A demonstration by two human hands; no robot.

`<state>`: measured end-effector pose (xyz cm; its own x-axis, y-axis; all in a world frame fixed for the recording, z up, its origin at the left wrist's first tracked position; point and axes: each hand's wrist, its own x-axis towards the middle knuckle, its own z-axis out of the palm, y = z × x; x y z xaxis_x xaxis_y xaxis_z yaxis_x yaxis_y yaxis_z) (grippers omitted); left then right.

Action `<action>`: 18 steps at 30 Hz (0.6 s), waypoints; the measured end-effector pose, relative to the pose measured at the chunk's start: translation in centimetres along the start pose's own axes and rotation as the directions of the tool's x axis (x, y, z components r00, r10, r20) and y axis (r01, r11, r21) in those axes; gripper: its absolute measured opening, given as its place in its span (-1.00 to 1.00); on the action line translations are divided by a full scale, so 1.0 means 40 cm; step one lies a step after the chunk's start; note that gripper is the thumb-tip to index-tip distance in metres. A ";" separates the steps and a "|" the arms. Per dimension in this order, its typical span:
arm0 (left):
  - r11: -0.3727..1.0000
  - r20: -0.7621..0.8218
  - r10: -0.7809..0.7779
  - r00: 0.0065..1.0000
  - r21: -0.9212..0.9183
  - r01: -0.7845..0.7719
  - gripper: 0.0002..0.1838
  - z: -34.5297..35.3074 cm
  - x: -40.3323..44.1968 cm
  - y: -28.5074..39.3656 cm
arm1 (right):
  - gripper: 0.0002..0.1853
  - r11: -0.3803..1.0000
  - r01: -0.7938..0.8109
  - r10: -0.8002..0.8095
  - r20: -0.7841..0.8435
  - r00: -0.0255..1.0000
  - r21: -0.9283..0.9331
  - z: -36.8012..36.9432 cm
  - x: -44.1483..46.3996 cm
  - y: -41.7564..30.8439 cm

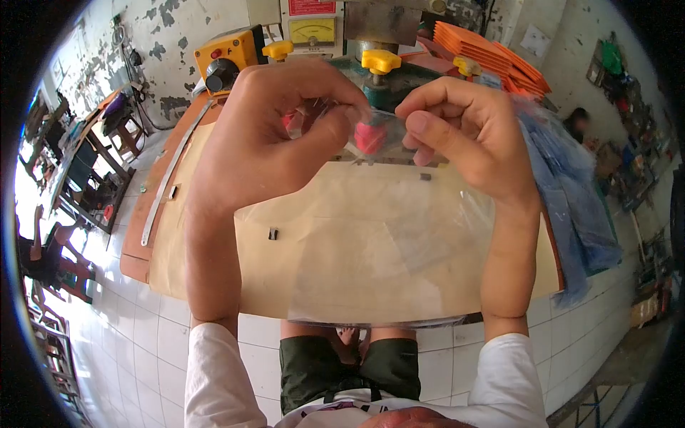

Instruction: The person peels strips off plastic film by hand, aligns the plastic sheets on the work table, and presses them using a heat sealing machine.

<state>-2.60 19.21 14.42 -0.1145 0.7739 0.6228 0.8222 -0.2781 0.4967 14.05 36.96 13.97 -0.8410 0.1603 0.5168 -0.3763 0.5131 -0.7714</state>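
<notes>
Pinching clear plastic film (389, 127) at 12 o'clock, over far edge of the cream-topped worktable (257, 271). Left hand (264, 143): thumb and forefinger closed on film, seemingly at its near-left part. Right hand (474, 139): curled, thumb and forefinger close together beside the film's other side; can't tell if they grip it. Hands raised and apart, film between them.

Stage, judged from layout: mid-handling. Done: film is lifted to fingertip height, and a broad transparent plastic sheet (357, 250) lies over the middle of the tabletop, reaching the near edge at 6 o'clock. Left: film in hand isn't laid down flat. Can't tell if film and sheet are one piece.

Pink-red item (371, 137) shows just behind/through film; too blurred to name. Small black blocks sit on tabletop, one at 10 o'clock (272, 234), one toward 1 o'clock (425, 176). Metal ruler (171, 171) along the edge at 10. Machine with yellow knob (380, 61) at 12, yellow control box (228, 60) at 11, orange stack (478, 53) at 1, bluish plastic pile (571, 192) at 3, untouched by either hand.
</notes>
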 end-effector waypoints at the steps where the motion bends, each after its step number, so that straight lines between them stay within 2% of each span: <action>1: 1.000 -0.007 0.009 1.000 -0.030 -0.010 -0.87 0.004 0.001 0.001 | -0.85 1.000 0.002 -0.002 -0.002 1.000 0.000 0.000 -0.001 -0.001; 15: 0.999 -0.002 0.045 0.999 0.010 -0.045 -0.87 0.006 0.009 -0.003 | -0.85 0.999 -0.039 0.039 -0.038 0.999 0.005 0.007 0.002 -0.007; 18: 1.000 0.000 0.012 1.000 0.002 -0.012 -0.88 0.004 0.007 0.001 | -0.84 0.999 -0.040 0.041 -0.043 0.998 0.026 0.004 0.004 -0.005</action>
<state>-2.52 19.51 14.52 -0.1051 0.7704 0.6289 0.8248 -0.2858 0.4879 13.92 36.73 14.14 -0.8382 0.2178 0.5000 -0.3519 0.4845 -0.8009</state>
